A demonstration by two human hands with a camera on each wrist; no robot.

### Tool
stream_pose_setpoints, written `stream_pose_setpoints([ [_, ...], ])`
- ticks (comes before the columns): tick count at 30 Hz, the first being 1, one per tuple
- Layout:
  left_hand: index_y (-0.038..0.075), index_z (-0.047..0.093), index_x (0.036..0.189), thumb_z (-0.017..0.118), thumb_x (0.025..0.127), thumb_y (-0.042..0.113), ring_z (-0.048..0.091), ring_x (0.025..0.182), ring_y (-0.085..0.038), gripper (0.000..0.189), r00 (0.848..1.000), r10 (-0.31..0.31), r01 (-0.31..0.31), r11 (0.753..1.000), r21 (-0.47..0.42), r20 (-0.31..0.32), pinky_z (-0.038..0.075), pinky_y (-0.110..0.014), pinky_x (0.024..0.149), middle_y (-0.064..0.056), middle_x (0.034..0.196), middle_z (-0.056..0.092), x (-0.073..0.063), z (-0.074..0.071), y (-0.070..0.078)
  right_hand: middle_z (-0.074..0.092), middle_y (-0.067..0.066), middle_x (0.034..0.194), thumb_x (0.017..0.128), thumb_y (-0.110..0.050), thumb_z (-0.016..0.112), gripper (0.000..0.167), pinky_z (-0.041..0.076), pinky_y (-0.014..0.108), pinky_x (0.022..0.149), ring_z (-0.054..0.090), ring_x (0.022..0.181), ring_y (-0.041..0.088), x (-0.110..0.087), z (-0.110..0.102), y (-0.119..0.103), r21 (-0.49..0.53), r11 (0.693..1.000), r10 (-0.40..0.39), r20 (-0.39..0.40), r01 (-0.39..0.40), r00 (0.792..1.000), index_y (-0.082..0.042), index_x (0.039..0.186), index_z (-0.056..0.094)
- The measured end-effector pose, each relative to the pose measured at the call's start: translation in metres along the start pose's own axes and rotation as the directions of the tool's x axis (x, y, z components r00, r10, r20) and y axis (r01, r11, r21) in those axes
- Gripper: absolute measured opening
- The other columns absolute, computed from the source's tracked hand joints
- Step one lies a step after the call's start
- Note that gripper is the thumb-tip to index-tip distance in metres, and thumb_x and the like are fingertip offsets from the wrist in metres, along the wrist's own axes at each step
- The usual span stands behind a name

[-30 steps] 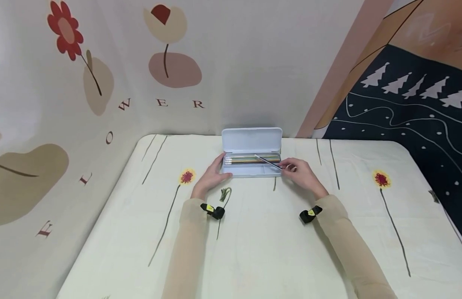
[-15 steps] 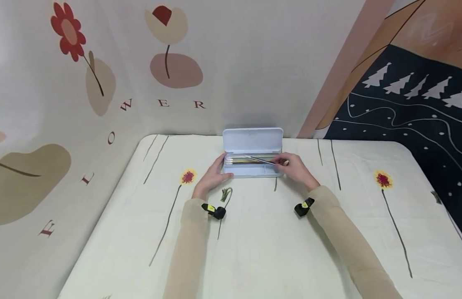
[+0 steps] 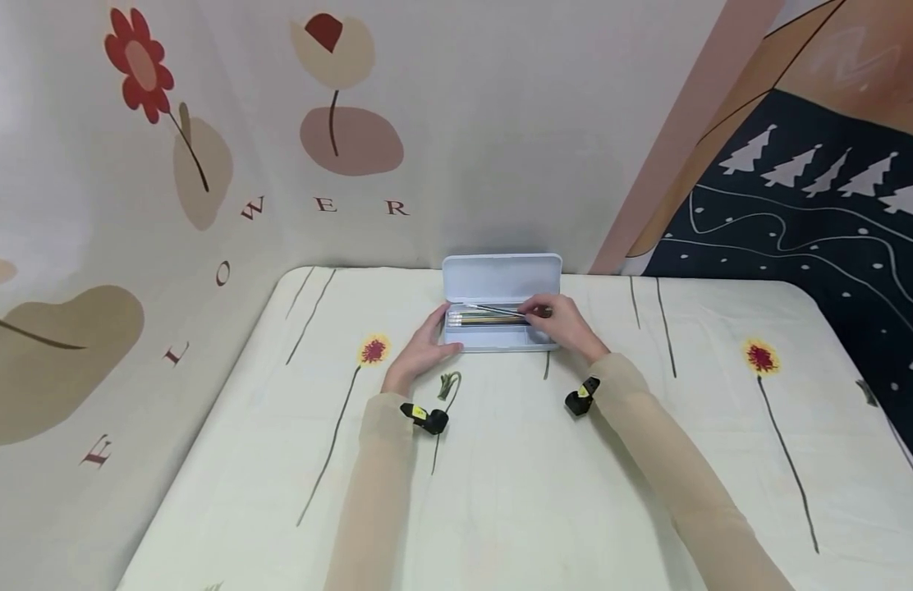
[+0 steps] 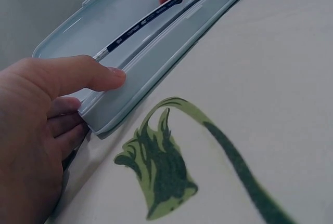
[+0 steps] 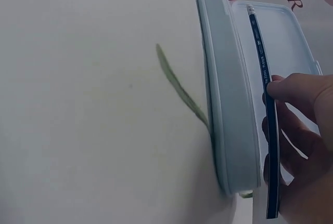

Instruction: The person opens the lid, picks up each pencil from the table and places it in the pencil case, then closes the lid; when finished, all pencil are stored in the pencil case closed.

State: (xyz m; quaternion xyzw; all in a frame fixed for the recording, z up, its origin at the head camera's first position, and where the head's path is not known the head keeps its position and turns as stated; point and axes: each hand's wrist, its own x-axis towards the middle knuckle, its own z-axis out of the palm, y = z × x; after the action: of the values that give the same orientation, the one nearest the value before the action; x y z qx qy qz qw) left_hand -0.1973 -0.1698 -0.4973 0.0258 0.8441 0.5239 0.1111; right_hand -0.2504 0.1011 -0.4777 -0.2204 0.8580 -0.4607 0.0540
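Note:
A light blue pencil case (image 3: pixel 501 277) stands with its lid raised near the table's far edge. My left hand (image 3: pixel 419 353) grips its left end, thumb on the front wall and fingers round the side. Above the case, my right hand (image 3: pixel 563 320) pinches a dark blue pencil (image 5: pixel 273 156) between thumb and fingers. A pale eraser end on that pencil points left, as the right wrist view shows. Several striped pencils (image 3: pixel 489 322) lie side by side in the rear compartment. Part of the case's right side is hidden behind my right hand.
The table (image 3: pixel 516 484) has a white cloth with printed flowers and stems. Behind it hangs a pale curtain (image 3: pixel 501 164) with flower prints and letters. A dark panel with white trees (image 3: pixel 804 213) is at the right.
My right hand has moved left and slightly back, bringing the pencil from the case's right edge over the row of pencils. The left hand keeps its grip on the case.

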Motion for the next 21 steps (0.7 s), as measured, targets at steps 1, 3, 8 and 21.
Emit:
stream_pose_setpoints([
  [1, 0.011, 0.019, 0.155, 0.071, 0.083, 0.012, 0.01, 0.145, -0.028, 0.089, 1.0, -0.004, 0.004, 1.0, -0.001, 0.0, 0.008, -0.045, 0.117, -0.01, 0.159, 0.017, 0.0, 0.0, 0.0, 0.068, 0.015, 0.101, 0.09, 0.003, 0.062, 0.016, 0.051, 0.039, 0.084, 0.061, 0.091, 0.027, 0.003, 0.001, 0.0, -0.003, 1.0, 0.001, 0.002, -0.001, 1.0, 0.002, 0.103, 0.071],
  [3, 0.011, 0.019, 0.155, 0.071, 0.083, 0.012, 0.011, 0.145, -0.028, 0.089, 1.0, -0.006, 0.006, 1.0, 0.001, -0.002, 0.008, -0.045, 0.117, -0.01, 0.159, 0.017, 0.001, 0.001, -0.001, 0.068, 0.015, 0.1, 0.089, 0.003, 0.062, 0.016, 0.05, 0.039, 0.083, 0.061, 0.091, 0.027, 0.007, 0.003, -0.001, -0.009, 1.0, 0.001, 0.007, -0.001, 1.0, 0.002, 0.102, 0.071],
  [8, 0.01, 0.019, 0.155, 0.071, 0.083, 0.011, 0.011, 0.145, -0.028, 0.089, 1.0, 0.003, -0.003, 1.0, 0.002, -0.001, 0.008, -0.044, 0.117, -0.01, 0.159, 0.017, 0.001, 0.002, -0.002, 0.068, 0.017, 0.103, 0.089, 0.003, 0.063, 0.015, 0.049, 0.041, 0.087, 0.06, 0.096, 0.03, 0.015, 0.009, -0.003, -0.029, 0.999, -0.021, 0.003, 0.021, 1.0, 0.003, 0.101, 0.071],
  [21, 0.011, 0.02, 0.155, 0.071, 0.082, 0.011, 0.012, 0.145, -0.029, 0.088, 1.0, 0.001, -0.001, 1.0, -0.002, -0.003, 0.009, -0.046, 0.117, -0.011, 0.159, 0.019, 0.002, 0.002, -0.001, 0.071, 0.015, 0.1, 0.084, 0.001, 0.066, 0.015, 0.048, 0.042, 0.091, 0.062, 0.102, 0.03, 0.028, 0.021, -0.002, -0.153, 0.981, -0.127, -0.06, 0.117, 0.99, 0.0, 0.096, 0.075],
])
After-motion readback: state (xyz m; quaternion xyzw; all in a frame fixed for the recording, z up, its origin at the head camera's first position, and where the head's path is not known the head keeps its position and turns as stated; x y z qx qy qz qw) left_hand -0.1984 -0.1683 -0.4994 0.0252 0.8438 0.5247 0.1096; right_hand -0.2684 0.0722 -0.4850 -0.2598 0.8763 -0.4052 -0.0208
